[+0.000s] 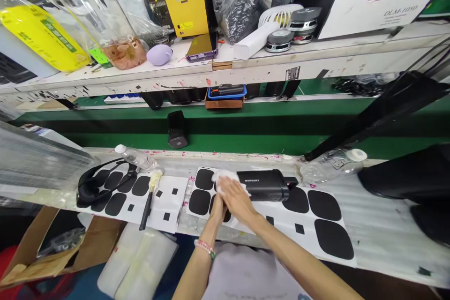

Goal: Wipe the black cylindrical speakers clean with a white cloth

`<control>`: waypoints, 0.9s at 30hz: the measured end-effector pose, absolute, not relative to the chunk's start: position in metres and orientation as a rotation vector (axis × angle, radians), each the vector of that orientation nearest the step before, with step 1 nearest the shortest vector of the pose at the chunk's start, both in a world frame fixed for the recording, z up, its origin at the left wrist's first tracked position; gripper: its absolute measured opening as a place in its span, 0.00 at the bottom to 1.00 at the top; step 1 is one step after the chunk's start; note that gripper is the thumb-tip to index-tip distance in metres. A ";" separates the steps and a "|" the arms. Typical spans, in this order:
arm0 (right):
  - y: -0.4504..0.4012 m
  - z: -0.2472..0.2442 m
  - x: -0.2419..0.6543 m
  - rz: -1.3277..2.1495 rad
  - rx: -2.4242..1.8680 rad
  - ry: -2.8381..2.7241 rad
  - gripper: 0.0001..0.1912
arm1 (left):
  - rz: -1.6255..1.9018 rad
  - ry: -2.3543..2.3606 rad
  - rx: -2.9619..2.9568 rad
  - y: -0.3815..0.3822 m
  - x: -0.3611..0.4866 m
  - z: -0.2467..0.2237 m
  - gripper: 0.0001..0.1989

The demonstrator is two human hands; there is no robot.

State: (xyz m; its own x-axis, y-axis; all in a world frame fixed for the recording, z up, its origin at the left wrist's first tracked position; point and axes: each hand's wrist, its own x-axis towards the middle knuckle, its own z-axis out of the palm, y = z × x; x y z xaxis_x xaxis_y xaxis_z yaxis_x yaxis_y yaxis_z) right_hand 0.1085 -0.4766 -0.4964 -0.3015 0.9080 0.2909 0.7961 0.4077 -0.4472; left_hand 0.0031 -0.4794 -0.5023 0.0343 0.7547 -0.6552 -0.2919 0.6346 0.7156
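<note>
A black cylindrical speaker [265, 186] marked MERKURY lies on its side on the bench, its strap loop at the right end. Over its left end is a crumpled white cloth [220, 176]. My right hand [235, 198] presses on this cloth with its fingers together. My left hand [218, 207] is close against it, at the speaker's left end; its fingers are mostly hidden. Under the speaker are white sheets with black rounded-square stickers [320, 204].
A brush with a black handle [146, 211], dark goggles [101, 183] and a plastic bottle [138, 157] lie to the left. Another bottle [333, 165] lies right. A black speaker [176, 130] stands on the green conveyor [232, 141]. Overhead runs a loaded shelf [168, 75].
</note>
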 end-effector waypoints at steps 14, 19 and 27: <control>-0.510 -0.483 0.162 0.570 -1.154 -2.280 0.21 | 0.709 1.388 1.257 -0.482 -0.001 -0.500 0.56; -0.503 -0.457 0.219 0.584 -1.665 -1.676 0.30 | 0.813 1.298 1.140 -0.475 -0.009 -0.499 0.59; -0.445 -0.470 0.183 0.296 -1.774 -1.834 0.27 | 1.062 1.334 0.862 -0.471 0.005 -0.508 0.30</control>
State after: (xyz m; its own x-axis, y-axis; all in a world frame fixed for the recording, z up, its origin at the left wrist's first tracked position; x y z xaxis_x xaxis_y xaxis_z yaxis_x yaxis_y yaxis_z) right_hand 0.1828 -0.4450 -0.4705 0.0371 0.9700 0.2403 0.8449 0.0979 -0.5258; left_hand 0.0048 -0.4710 -0.5076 -0.0619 0.9440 -0.3241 -0.1038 0.3169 0.9428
